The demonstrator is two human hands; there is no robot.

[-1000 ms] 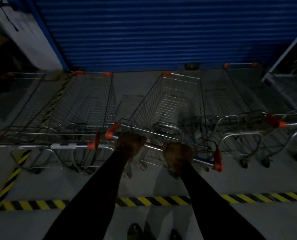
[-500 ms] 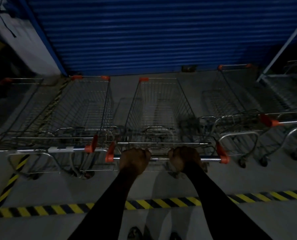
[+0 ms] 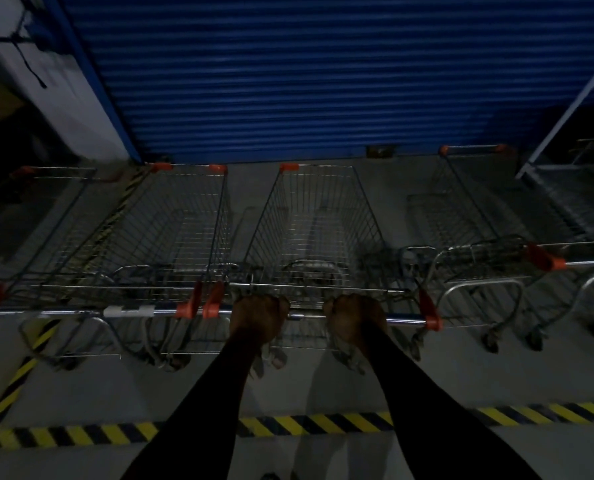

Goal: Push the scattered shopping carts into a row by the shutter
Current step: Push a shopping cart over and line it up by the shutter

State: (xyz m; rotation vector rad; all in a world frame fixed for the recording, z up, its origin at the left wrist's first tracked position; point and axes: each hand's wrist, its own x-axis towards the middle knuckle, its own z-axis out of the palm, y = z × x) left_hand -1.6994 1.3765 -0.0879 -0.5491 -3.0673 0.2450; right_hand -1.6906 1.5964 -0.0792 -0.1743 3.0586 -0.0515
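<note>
A wire shopping cart (image 3: pixel 318 230) with orange corner caps stands straight in front of me, nose toward the blue shutter (image 3: pixel 288 74). My left hand (image 3: pixel 259 315) and my right hand (image 3: pixel 354 317) both grip its handle bar (image 3: pixel 306 316). Its handle lines up with the handle of the cart on its left (image 3: pixel 171 230), the orange end caps almost touching. Another cart (image 3: pixel 39 220) stands further left. On the right, a cart (image 3: pixel 468 216) sits a little closer to the shutter, with a gap between it and mine.
A yellow-and-black hazard stripe (image 3: pixel 306 424) runs across the concrete floor behind the carts, and another runs diagonally at the left (image 3: pixel 15 386). A white metal frame (image 3: pixel 565 112) and more carts (image 3: pixel 586 265) stand at the far right. A white wall (image 3: pixel 46 81) is left of the shutter.
The cart in my hands has swung from angled to straight, facing the shutter, and shifted left until its handle is level with the neighbouring cart's handle.
</note>
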